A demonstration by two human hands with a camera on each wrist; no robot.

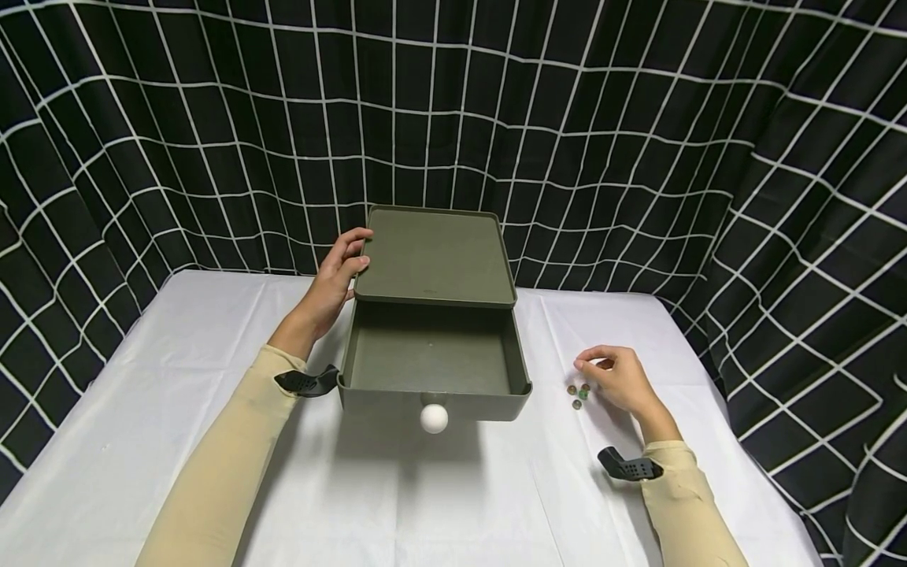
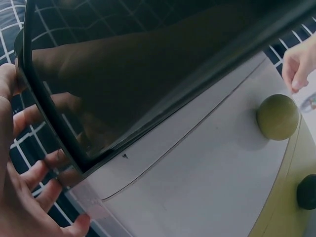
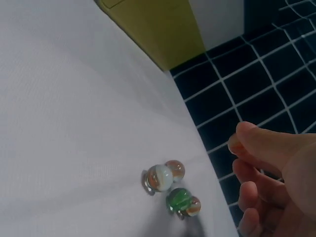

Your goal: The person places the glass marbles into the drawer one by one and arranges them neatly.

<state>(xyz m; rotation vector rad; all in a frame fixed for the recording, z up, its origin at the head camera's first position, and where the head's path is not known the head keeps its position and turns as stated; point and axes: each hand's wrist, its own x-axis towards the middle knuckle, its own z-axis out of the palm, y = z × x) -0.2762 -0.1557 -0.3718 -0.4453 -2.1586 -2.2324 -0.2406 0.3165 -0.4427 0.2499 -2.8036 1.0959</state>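
Observation:
A grey-green box (image 1: 439,256) with a rimmed top stands at the middle, its drawer (image 1: 468,404) pulled out towards me. The drawer's inside is bare, and a round white knob (image 1: 434,418) sits on its front. Fingertips of my left hand (image 1: 324,295) rest against the box's left top edge, the fingers spread. My right hand (image 1: 623,382) pinches thumb and index finger together on a small marble (image 3: 237,146), mostly hidden, with an orange bit showing between them. Below that hand several glass marbles (image 3: 160,178) lie clustered on the cloth, one of them a green marble (image 3: 178,198).
A white cloth (image 1: 453,504) covers the table. Black curtains (image 1: 439,102) with a white grid hang behind it and along both sides. Each wrist carries a black camera mount, such as the right mount (image 1: 631,466).

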